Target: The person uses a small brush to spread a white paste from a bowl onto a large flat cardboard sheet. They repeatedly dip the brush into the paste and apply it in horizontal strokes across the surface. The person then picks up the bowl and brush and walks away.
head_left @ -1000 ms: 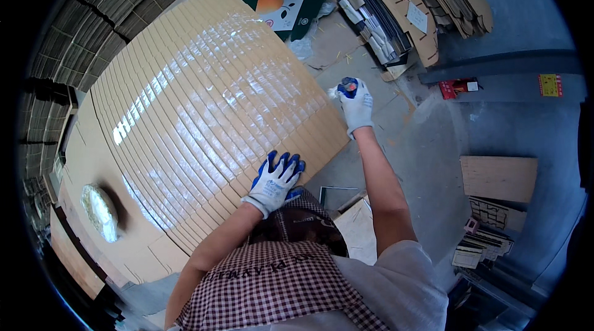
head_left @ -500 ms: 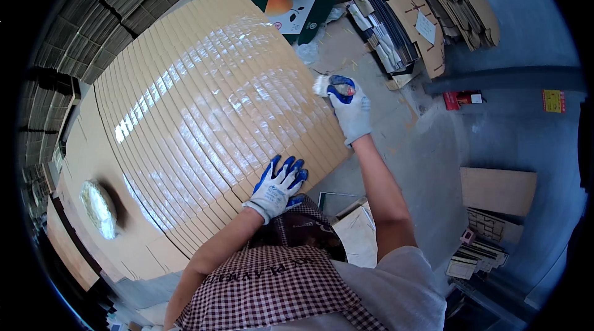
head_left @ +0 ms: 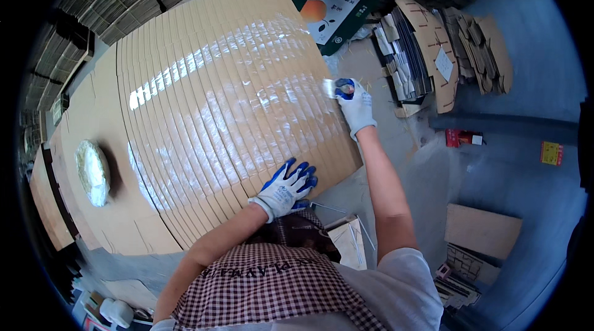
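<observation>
Currently, the right hand (head_left: 357, 105) grips a white-bristled brush (head_left: 328, 88) at the right edge of overlapping cardboard sheets (head_left: 235, 108). The left hand (head_left: 286, 190) rests, loosely spread, on their near edge. Leftward sits a shiny bowl (head_left: 93, 173); past the far right corner lies a green box (head_left: 359, 18).

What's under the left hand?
Overlapping cardboard sheets, seen around the left hand, which appears to rest near their edge. The patch directly beneath the palm is covered; its surface can't be seen.
</observation>
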The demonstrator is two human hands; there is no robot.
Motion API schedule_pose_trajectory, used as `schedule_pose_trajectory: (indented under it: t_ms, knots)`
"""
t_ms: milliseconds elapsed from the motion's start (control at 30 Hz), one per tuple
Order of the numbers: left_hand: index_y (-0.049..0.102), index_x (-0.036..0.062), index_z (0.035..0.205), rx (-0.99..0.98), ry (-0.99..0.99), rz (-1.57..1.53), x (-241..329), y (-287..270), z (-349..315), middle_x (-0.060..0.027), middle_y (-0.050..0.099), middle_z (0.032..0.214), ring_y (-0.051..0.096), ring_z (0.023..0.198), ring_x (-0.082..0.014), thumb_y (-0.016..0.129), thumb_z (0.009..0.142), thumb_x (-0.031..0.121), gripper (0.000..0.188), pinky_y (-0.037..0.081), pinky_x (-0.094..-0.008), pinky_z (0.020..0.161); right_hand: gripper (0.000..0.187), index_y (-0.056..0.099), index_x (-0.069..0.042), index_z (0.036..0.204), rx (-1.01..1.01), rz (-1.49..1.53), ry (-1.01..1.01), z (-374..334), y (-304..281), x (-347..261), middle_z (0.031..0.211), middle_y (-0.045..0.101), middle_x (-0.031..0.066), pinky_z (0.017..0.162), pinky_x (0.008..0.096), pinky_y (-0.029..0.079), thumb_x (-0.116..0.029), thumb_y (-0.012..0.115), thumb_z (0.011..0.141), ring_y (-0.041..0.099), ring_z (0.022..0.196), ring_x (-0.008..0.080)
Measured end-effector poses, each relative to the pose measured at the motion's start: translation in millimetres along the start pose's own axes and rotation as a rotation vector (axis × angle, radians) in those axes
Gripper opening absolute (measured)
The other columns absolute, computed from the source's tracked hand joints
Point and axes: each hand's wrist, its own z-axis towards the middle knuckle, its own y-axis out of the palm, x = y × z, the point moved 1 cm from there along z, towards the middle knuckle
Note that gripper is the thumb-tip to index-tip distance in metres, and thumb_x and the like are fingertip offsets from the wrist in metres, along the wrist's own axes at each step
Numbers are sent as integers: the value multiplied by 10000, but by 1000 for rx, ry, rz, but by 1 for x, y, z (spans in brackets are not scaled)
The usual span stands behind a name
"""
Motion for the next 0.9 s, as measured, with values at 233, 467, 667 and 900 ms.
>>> schedule_pose_trajectory:
  t_ms: [233, 467, 667, 900]
  knots:
    - [437, 99, 1192, 9, -1, -44, -3, 1, -3, -124, 317, 1323, 273, 1231, -286, 541, 718, 421, 582, 151, -505, 1025, 319, 544, -24, 917, -57, 488, 105, -4, 7, -63, 878, 593, 106, 728, 334, 455, -125, 689, 650, 582, 817, 219]
    - [443, 104, 1193, 34, 13, -43, -3, 5, -4, -113, 332, 1315, 257, 1243, -279, 514, 742, 431, 561, 118, -504, 1037, 341, 542, -38, 985, -191, 7, -66, 0, 20, -104, 904, 584, 135, 758, 358, 447, -160, 653, 687, 565, 837, 288]
    - [434, 107, 1205, 14, -2, -22, -4, 9, -5, -117, 328, 1319, 248, 1250, -281, 492, 758, 458, 571, 101, -501, 1041, 342, 535, -41, 998, -268, 242, -155, -13, 26, -127, 954, 583, 151, 761, 341, 446, -171, 640, 699, 563, 868, 301]
    - [433, 107, 1217, 11, -28, -66, -3, 10, -6, -101, 312, 1332, 234, 1261, -265, 504, 769, 436, 560, 103, -481, 1046, 334, 540, -33, 975, -222, 125, -119, -7, 20, -151, 936, 580, 158, 756, 348, 447, -181, 646, 695, 560, 854, 307]
